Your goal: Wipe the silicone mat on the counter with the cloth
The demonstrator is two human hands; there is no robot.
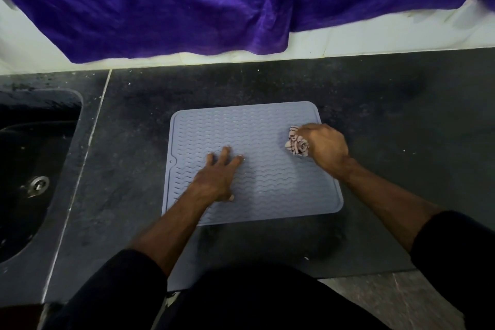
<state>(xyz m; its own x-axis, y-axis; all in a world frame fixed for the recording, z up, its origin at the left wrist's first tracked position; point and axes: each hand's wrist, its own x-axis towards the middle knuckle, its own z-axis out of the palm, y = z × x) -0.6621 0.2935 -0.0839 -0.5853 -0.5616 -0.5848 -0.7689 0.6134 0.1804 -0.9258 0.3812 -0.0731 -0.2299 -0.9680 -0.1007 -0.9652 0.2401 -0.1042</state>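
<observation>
I see the silicone mat (257, 142) lying flat on the dark counter (388, 120), roughly in the middle of it and close to my near edge. It is a pale blue-grey, nearly square sheet, so I cannot name a clear long axis; it sits slightly turned, with its far edge tilted a little against the wall line and its wavy ribs running side to side across it. The cloth (296, 144) — a pale, dark-striped rag bunched into a ball — rests on the mat near the right edge, toward the far right corner. My right hand (325, 149) has its grip curled closed around that bunched cloth, knuckles up, pressing it to the mat. My left hand (218, 175) lies palm down on the left half of the mat, fingers spread apart and flat on the ribs, gripping nothing. Both forearms come out of dark sleeves. To the left, a dark sink (32, 158) is set into the counter, its metal drain (39, 184) visible. Behind the counter, a purple fabric (187, 0) hangs over the white wall.
</observation>
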